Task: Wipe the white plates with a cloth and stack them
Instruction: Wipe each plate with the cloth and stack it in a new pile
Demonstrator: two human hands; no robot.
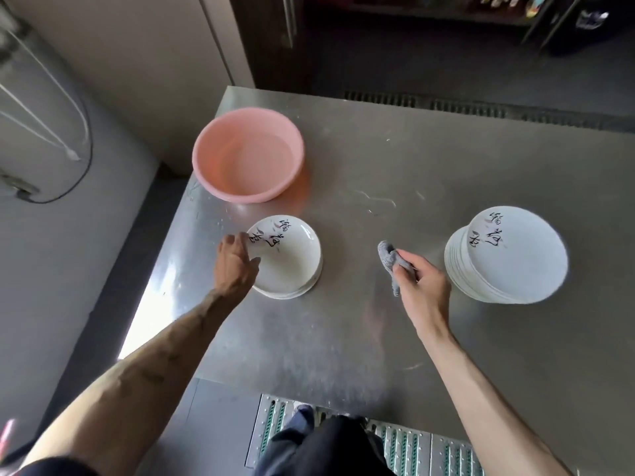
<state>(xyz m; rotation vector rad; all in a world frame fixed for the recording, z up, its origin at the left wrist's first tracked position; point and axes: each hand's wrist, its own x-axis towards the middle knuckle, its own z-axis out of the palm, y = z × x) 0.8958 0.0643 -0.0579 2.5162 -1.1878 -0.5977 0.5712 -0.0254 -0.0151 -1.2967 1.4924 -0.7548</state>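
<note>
Head view, and we're looking down on the steel table [343, 338] with the pink basin [247, 156] at its far left corner, what looks like clear water sitting in it. Just in front of the basin, on the person's side, lies the short pile of white plates [311, 286]. The left hand [237, 266] is on the top plate [292, 266] at its left rim, thumb laid inside the dish and fingers curled over the edge, so it's a pinch on the rim. Right of the basin and nearer the person, the right hand [424, 283] is closed around the bunched grey cloth [390, 257], held above the table and touching no plate. Well off to the basin's right stands the tall stack of white plates [505, 259], lettering up.

My read is that this is the pick-up of the next plate for wiping. To do it well:
- lift the top plate alone, since the one beneath may cling if wet
- tilt it toward the cloth hand and keep the rim pinch firm, because glazed ware is slippery
- open the cloth out a little so a flat face sweeps the well and rim, then the underside
- set it squarely on the tall stack, which sits slightly askew, so it doesn't slide
</note>
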